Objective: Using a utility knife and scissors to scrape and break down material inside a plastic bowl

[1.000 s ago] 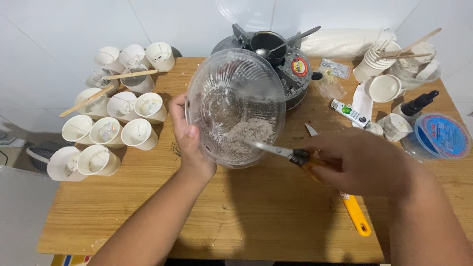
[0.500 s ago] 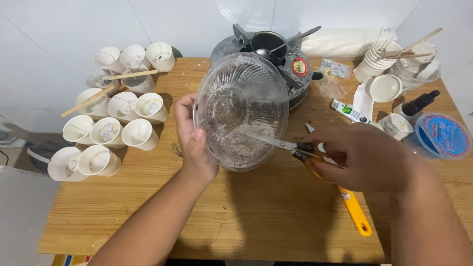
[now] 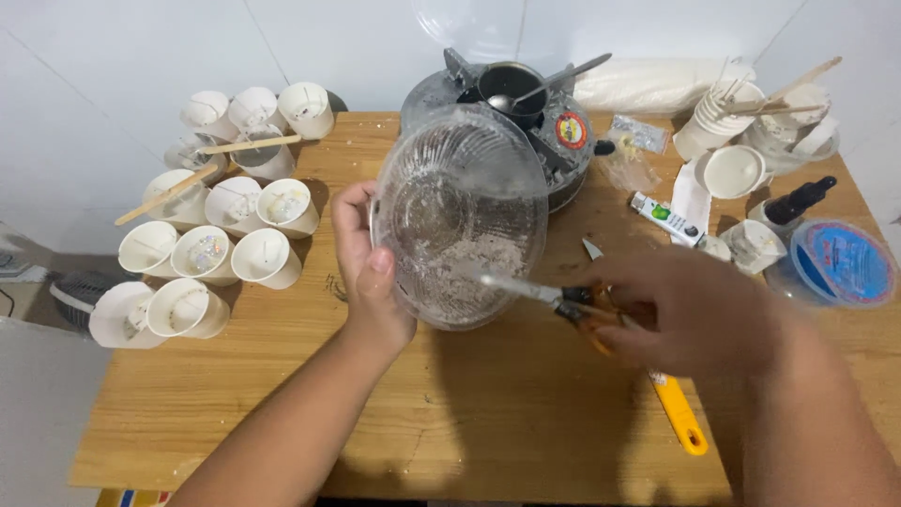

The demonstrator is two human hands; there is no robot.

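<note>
Eleven white cups point(image 3: 266, 258), one glass bowl point(image 3: 460, 216), one scissors point(image 3: 563, 300).

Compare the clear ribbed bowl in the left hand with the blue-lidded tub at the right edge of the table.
The clear ribbed bowl is tilted on edge in the left hand, open side to the camera; the blue-lidded tub lies flat on the table, untouched. The bowl is open, with whitish residue inside that the scissors in the right hand reach; the tub is lidded. The bowl looks larger. Both are round.
</note>
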